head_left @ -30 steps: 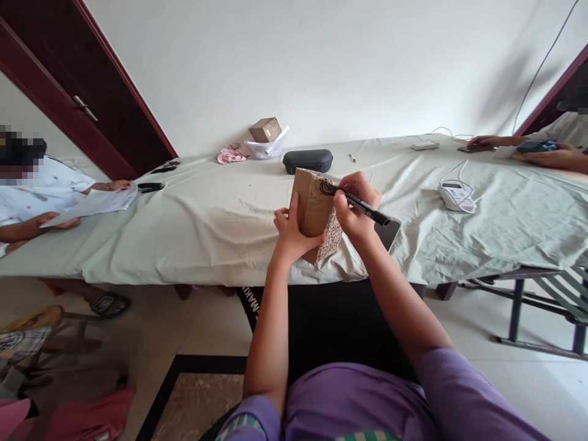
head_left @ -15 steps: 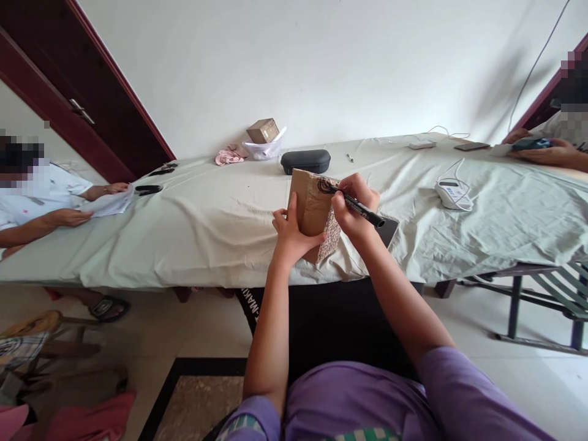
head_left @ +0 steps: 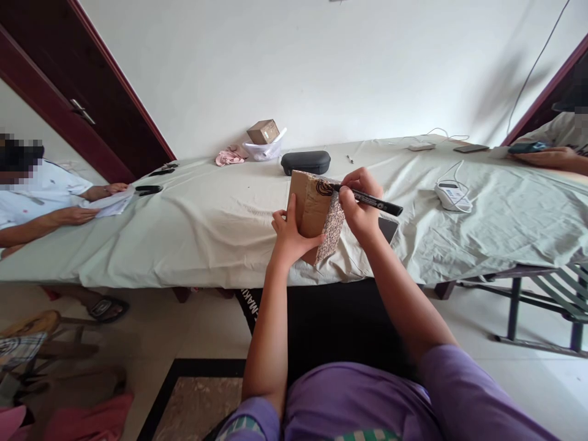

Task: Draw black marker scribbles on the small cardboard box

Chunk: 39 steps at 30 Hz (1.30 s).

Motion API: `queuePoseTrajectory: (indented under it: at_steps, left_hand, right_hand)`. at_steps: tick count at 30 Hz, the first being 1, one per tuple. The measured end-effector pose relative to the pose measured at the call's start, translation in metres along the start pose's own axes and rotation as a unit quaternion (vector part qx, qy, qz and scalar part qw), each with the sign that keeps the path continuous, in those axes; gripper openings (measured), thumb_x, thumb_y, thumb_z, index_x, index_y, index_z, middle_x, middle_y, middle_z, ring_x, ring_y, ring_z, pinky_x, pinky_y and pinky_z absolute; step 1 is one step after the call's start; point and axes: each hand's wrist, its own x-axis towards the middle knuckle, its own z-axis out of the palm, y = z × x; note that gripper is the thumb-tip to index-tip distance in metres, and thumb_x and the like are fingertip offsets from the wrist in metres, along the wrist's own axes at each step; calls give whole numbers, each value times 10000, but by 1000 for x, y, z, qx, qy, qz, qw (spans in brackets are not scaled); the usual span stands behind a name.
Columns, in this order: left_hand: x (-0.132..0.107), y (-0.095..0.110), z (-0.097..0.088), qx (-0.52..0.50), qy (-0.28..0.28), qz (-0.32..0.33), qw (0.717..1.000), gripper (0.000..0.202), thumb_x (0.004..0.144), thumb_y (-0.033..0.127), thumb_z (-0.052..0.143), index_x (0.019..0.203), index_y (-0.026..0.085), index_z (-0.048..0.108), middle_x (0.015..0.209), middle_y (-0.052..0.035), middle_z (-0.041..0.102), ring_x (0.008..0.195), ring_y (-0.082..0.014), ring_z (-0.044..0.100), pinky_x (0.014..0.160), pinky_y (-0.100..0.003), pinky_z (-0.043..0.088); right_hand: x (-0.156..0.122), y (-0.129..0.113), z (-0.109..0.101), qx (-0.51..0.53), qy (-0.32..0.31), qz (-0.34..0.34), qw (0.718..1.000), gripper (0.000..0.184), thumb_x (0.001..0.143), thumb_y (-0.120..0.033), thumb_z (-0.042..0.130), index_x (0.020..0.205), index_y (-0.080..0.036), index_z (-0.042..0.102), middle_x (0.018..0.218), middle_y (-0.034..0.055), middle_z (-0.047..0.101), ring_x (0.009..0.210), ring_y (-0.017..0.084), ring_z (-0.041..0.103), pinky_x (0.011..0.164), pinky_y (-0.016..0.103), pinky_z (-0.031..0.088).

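A brown cardboard box [head_left: 310,206] stands tilted at the near edge of the cloth-covered table [head_left: 206,214]. Black scribbled marks and a dense pattern cover its right side. My left hand [head_left: 289,236] grips the box's lower left side, thumb up along its face. My right hand [head_left: 361,205] is closed on a black marker pen [head_left: 367,199], whose tip touches the box's top right corner. A dark flat tablet-like thing [head_left: 388,228] lies partly hidden behind my right hand.
A black case [head_left: 305,162], a small carton on a white bag [head_left: 264,139] and a pink cloth [head_left: 228,157] lie at the far edge. A white device with a cable [head_left: 452,195] sits right. One person sits left holding papers [head_left: 110,203]; another sits right with a phone [head_left: 526,147].
My right hand has swung the marker to lie more level and shifted it a little up along the box's top corner. The person on the right has lowered their arms.
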Motion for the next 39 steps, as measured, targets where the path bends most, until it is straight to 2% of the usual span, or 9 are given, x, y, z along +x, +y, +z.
queuePoseTrajectory:
  at_steps: [3, 9, 16, 18, 22, 26, 29, 32, 39]
  left_hand:
    - [0, 1, 0, 2, -1, -2, 1000, 1246, 655, 485, 914, 1661, 391, 184, 1413, -119, 249, 1444, -389, 269, 1228, -560, 343]
    - [-1, -1, 0, 13, 2, 13, 1000, 1257, 670, 480, 909, 1671, 392, 153, 1395, -121, 255, 1419, -390, 284, 1211, -569, 350]
    - [1, -8, -1, 17, 0, 25, 1000, 1256, 676, 487, 905, 1675, 372, 152, 1387, -125, 263, 1421, -398, 286, 1211, -575, 340]
    - [1, -9, -1, 13, -6, 25, 1000, 1265, 675, 494, 905, 1675, 381, 138, 1396, -127, 259, 1426, -399, 281, 1197, -575, 359]
    - [1, -8, -2, 12, -9, 20, 1000, 1274, 672, 500, 902, 1675, 399, 123, 1404, -123, 258, 1430, -397, 281, 1186, -563, 381]
    - [0, -5, -3, 14, -11, 13, 1000, 1267, 670, 499, 895, 1673, 395, 128, 1407, -120, 252, 1436, -394, 268, 1209, -564, 355]
    - [1, -4, -2, 17, -12, 12, 1000, 1262, 672, 501, 886, 1673, 390, 126, 1409, -120, 247, 1439, -397, 254, 1218, -574, 339]
    - [1, -4, -2, 17, -14, 13, 1000, 1257, 677, 490, 880, 1674, 398, 120, 1416, -118, 238, 1436, -401, 253, 1210, -576, 346]
    - [0, -7, -2, 9, -21, 19, 1000, 1272, 661, 486, 894, 1672, 419, 126, 1422, -117, 240, 1423, -409, 274, 1200, -591, 354]
  right_hand:
    - [7, -1, 2, 6, -27, 3, 1000, 191, 908, -315, 627, 799, -240, 489, 577, -51, 476, 504, 116, 405, 522, 301, 313]
    - [17, 1, 6, 28, -33, 33, 999, 194, 890, -295, 624, 786, -243, 469, 566, -49, 459, 508, 121, 387, 518, 299, 307]
    - [22, 6, 0, 74, -32, 151, 985, 270, 888, -321, 624, 723, -245, 424, 525, -54, 393, 459, 109, 372, 452, 267, 293]
    - [24, 5, -3, 107, -31, 164, 980, 265, 879, -325, 617, 717, -242, 425, 517, -54, 394, 437, 106, 365, 435, 264, 280]
    - [27, -4, -6, 128, -52, 144, 980, 241, 860, -355, 627, 736, -235, 459, 532, -48, 407, 451, 108, 387, 441, 263, 300]
    - [31, -16, -3, 73, -100, 105, 987, 207, 835, -313, 624, 724, -234, 468, 545, -38, 416, 506, 111, 377, 470, 267, 292]
    - [34, -16, 1, 31, -107, 58, 992, 221, 834, -276, 607, 708, -235, 431, 551, -41, 385, 524, 109, 333, 490, 280, 260]
    - [36, -13, 3, -12, -110, 27, 993, 232, 853, -252, 598, 719, -235, 410, 564, -39, 379, 537, 114, 321, 514, 291, 280]
    - [35, -11, 4, -22, -95, 39, 994, 325, 919, -315, 640, 724, -234, 393, 579, -30, 355, 547, 116, 328, 510, 284, 350]
